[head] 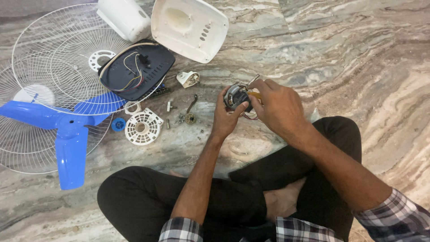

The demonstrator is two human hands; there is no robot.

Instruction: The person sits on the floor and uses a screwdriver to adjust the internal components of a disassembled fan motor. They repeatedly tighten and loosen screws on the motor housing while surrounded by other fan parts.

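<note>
Fan motor [236,97] gripped in left hand [225,117]; right hand [278,107] pinching yellow-handled screwdriver [254,94] against motor; loose screws [181,118] left of left hand.

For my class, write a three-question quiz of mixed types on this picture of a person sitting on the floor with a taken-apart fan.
1. True or false: the left hand grips the round fan motor from its left side.
2. Multiple choice: the blue fan blade lies
A. on the person's lap
B. on the wire guards at the left
C. inside the white rear cover
3. Short answer: what does the right hand press against the motor?

Key
1. True.
2. B.
3. A tool with a yellow handle, most likely a screwdriver; its tip is hidden.
</note>
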